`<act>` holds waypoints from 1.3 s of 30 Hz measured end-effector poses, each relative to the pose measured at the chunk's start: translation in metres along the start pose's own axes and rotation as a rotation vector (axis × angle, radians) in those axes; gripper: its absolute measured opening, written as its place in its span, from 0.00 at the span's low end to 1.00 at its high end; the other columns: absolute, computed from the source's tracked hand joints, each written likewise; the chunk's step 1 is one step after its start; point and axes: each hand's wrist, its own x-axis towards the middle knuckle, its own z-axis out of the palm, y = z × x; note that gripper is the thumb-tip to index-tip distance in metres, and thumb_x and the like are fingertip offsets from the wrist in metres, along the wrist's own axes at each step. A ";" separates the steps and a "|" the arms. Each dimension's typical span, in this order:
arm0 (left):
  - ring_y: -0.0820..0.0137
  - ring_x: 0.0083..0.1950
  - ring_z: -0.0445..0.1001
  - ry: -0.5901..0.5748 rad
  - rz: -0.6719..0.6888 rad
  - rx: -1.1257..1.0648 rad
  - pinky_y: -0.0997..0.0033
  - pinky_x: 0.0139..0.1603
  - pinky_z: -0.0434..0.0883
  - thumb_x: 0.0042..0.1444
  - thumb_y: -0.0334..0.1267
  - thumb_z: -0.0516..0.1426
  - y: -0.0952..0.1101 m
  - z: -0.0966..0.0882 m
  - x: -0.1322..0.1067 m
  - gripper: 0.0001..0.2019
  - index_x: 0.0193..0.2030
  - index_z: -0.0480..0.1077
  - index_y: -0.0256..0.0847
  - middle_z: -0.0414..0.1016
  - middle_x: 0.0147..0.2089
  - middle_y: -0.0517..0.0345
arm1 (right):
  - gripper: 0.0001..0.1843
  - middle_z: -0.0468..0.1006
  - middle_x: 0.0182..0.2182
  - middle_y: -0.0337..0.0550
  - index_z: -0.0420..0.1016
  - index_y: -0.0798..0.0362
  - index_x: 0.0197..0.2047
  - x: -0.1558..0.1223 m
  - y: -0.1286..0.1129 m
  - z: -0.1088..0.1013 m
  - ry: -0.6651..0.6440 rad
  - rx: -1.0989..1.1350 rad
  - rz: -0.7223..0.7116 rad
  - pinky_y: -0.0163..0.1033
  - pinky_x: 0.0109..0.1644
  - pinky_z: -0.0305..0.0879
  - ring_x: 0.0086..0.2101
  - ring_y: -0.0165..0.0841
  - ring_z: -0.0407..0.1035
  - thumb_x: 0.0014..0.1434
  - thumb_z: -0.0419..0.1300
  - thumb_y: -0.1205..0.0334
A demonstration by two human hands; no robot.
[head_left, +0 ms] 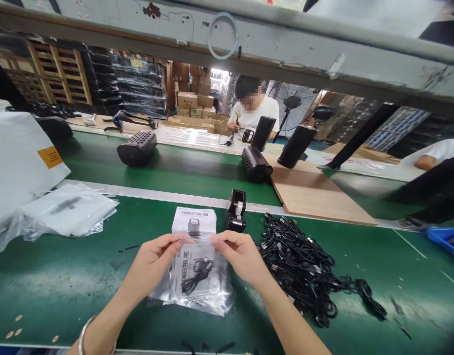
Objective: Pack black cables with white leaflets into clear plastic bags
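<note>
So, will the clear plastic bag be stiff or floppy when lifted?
Probably floppy: the clear bag is thin, wrinkled film. The booklet inside may stiffen it somewhat. Its glossy surface looks slippery.

Open green worktop [64,276] lies to the left of the left hand [153,261], bare as far as the stack of flat plastic bags [67,209] and the white sack [16,158] at the far left. The near edge below the clear bag [197,281], which both hands pinch at its top, is also free. To the right of the right hand [242,256], a tangled pile of black cables [304,261] lies just beside the wrist and blocks that side. Straight ahead, the booklet stack [194,220] and the tape dispenser [236,211] stand close behind the fingers. Beyond the cables the mat is bare up to the blue tray [449,239]. A beam [249,44] crosses overhead.
</note>
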 end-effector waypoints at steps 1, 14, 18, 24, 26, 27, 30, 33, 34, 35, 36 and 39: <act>0.62 0.44 0.73 0.002 -0.017 -0.028 0.66 0.47 0.68 0.49 0.48 0.57 0.001 -0.002 0.000 0.15 0.39 0.74 0.42 0.78 0.42 0.55 | 0.11 0.79 0.32 0.40 0.79 0.51 0.34 0.000 0.002 -0.002 0.012 -0.042 -0.039 0.37 0.40 0.65 0.34 0.33 0.71 0.53 0.55 0.67; 0.68 0.31 0.72 -0.037 -0.103 -0.079 0.75 0.31 0.67 0.48 0.49 0.57 -0.005 0.019 -0.004 0.14 0.30 0.70 0.39 0.72 0.25 0.62 | 0.14 0.70 0.43 0.48 0.70 0.52 0.44 0.001 0.015 -0.018 0.533 -0.387 -0.038 0.42 0.41 0.63 0.32 0.34 0.68 0.56 0.52 0.58; 0.68 0.32 0.71 0.071 -0.055 -0.116 0.74 0.33 0.67 0.48 0.48 0.57 -0.006 0.026 -0.006 0.12 0.32 0.70 0.40 0.72 0.26 0.62 | 0.19 0.71 0.32 0.46 0.73 0.55 0.30 0.018 0.029 -0.036 0.570 -0.333 0.189 0.42 0.34 0.63 0.22 0.31 0.66 0.50 0.56 0.45; 0.66 0.34 0.71 0.091 -0.058 -0.113 0.72 0.35 0.68 0.49 0.49 0.56 -0.011 0.027 -0.005 0.14 0.34 0.69 0.40 0.72 0.27 0.61 | 0.18 0.73 0.26 0.40 0.69 0.55 0.29 0.030 0.036 -0.029 0.533 -0.070 0.224 0.36 0.27 0.67 0.20 0.28 0.67 0.50 0.55 0.46; 0.65 0.36 0.72 0.057 -0.079 -0.109 0.70 0.36 0.68 0.50 0.50 0.55 -0.017 0.026 -0.004 0.15 0.37 0.68 0.40 0.73 0.29 0.59 | 0.17 0.74 0.34 0.43 0.69 0.54 0.28 0.025 0.037 -0.020 0.557 -0.025 0.193 0.38 0.34 0.68 0.28 0.30 0.70 0.51 0.55 0.47; 0.64 0.37 0.72 0.038 -0.084 -0.115 0.69 0.37 0.68 0.51 0.50 0.55 -0.020 0.026 -0.003 0.16 0.39 0.68 0.40 0.73 0.31 0.58 | 0.16 0.74 0.37 0.44 0.69 0.54 0.27 0.022 0.039 -0.015 0.568 -0.018 0.175 0.38 0.39 0.68 0.34 0.32 0.70 0.51 0.55 0.48; 0.64 0.41 0.71 0.004 -0.080 -0.149 0.67 0.42 0.67 0.53 0.50 0.53 -0.026 0.027 -0.001 0.16 0.42 0.66 0.40 0.74 0.37 0.56 | 0.14 0.70 0.44 0.47 0.71 0.53 0.23 0.012 0.046 -0.006 0.600 -0.051 0.148 0.39 0.50 0.61 0.48 0.37 0.63 0.50 0.57 0.52; 0.66 0.39 0.71 0.012 -0.084 -0.154 0.67 0.43 0.66 0.54 0.50 0.52 -0.026 0.028 0.000 0.16 0.42 0.65 0.41 0.74 0.37 0.57 | 0.12 0.67 0.44 0.51 0.71 0.54 0.20 0.006 0.052 -0.008 0.623 -0.118 0.178 0.43 0.51 0.58 0.47 0.41 0.63 0.47 0.60 0.55; 0.66 0.37 0.71 0.018 -0.086 -0.139 0.68 0.41 0.66 0.54 0.51 0.51 -0.025 0.028 0.000 0.16 0.41 0.64 0.41 0.73 0.35 0.58 | 0.12 0.68 0.42 0.51 0.71 0.54 0.18 0.004 0.051 -0.010 0.623 -0.137 0.189 0.44 0.50 0.58 0.45 0.42 0.64 0.46 0.61 0.55; 0.67 0.35 0.71 0.028 -0.084 -0.115 0.68 0.39 0.66 0.54 0.51 0.51 -0.023 0.028 -0.001 0.16 0.40 0.64 0.41 0.73 0.33 0.59 | 0.12 0.69 0.40 0.51 0.71 0.54 0.18 0.001 0.049 -0.011 0.620 -0.152 0.194 0.44 0.49 0.59 0.43 0.42 0.65 0.45 0.61 0.56; 0.68 0.33 0.70 0.042 -0.081 -0.083 0.69 0.37 0.66 0.54 0.51 0.50 -0.022 0.028 -0.001 0.15 0.38 0.64 0.41 0.71 0.31 0.60 | 0.12 0.70 0.37 0.50 0.71 0.54 0.19 -0.003 0.045 -0.011 0.608 -0.164 0.195 0.44 0.46 0.60 0.40 0.41 0.66 0.46 0.61 0.55; 0.69 0.30 0.68 0.093 -0.060 0.032 0.73 0.32 0.64 0.55 0.51 0.49 -0.018 0.029 -0.003 0.14 0.33 0.63 0.41 0.67 0.25 0.64 | 0.12 0.72 0.25 0.41 0.70 0.54 0.24 -0.018 0.028 0.002 0.420 -0.032 0.211 0.37 0.31 0.63 0.24 0.31 0.67 0.50 0.58 0.54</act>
